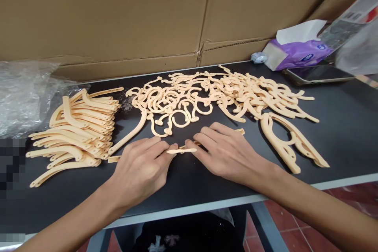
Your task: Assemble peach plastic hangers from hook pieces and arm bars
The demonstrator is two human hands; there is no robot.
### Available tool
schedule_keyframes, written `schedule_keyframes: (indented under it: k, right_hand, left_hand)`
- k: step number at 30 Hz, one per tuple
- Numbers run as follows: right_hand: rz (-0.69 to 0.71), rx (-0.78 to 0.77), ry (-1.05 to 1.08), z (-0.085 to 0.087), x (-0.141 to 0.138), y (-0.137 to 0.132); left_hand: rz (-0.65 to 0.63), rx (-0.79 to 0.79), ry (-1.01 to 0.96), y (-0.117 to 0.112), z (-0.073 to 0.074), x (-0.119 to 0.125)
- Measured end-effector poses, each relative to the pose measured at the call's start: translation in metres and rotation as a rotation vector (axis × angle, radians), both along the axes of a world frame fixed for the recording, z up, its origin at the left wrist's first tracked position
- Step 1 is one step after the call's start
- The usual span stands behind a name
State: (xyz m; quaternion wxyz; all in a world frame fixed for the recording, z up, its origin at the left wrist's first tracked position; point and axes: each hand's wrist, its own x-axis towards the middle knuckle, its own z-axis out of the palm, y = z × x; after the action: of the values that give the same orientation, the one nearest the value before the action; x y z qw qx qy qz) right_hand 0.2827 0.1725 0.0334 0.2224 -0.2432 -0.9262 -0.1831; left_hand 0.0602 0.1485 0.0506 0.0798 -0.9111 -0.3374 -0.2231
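My left hand [143, 165] and my right hand [220, 153] meet near the table's front middle, fingers closed on a beige plastic folding hanger [181, 151]. Its arms run out to both sides under my fingers. One end shows left of my left hand, another beyond my right knuckles; most of it is covered. Behind my hands lies a loose heap of beige hanger hooks [180, 118]. To the left is a stack of curved hanger arms [79, 126], and a single arm [130, 134] leans toward my left hand. A folded hanger [283, 138] rests right of my right hand.
A black table [189, 185] with a light edge carries everything. Cardboard [118, 15] walls its back. Clear plastic wrap [26, 94] is at the left. At the back right are a purple tissue pack [307, 51] and a phone [320, 74].
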Motion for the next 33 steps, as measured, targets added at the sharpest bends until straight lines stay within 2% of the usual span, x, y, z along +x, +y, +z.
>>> schedule_keyframes:
  k: [7, 13, 18, 21, 28, 33]
  right_hand:
    - [-0.012, 0.034, 0.042, -0.002, -0.002, -0.001]
    - [-0.006, -0.082, 0.147, -0.003, -0.001, 0.002]
    - [0.009, -0.208, 0.388, -0.005, -0.002, 0.003]
    - [0.01, -0.231, 0.478, -0.006, -0.004, 0.002]
    - [-0.001, -0.247, 0.528, -0.008, -0.007, 0.002]
    - [-0.007, -0.231, 0.429, -0.011, -0.006, -0.001]
  left_hand:
    - [0.02, 0.036, -0.06, 0.001, -0.009, -0.002]
    - [0.031, 0.04, -0.132, 0.001, -0.016, -0.003]
    - [0.035, -0.037, -0.296, 0.001, -0.017, -0.005]
    - [0.056, -0.047, -0.3, 0.001, -0.017, -0.006]
    - [0.095, -0.048, -0.322, 0.001, -0.02, -0.008]
    - [0.103, 0.02, -0.26, 0.003, -0.018, -0.008]
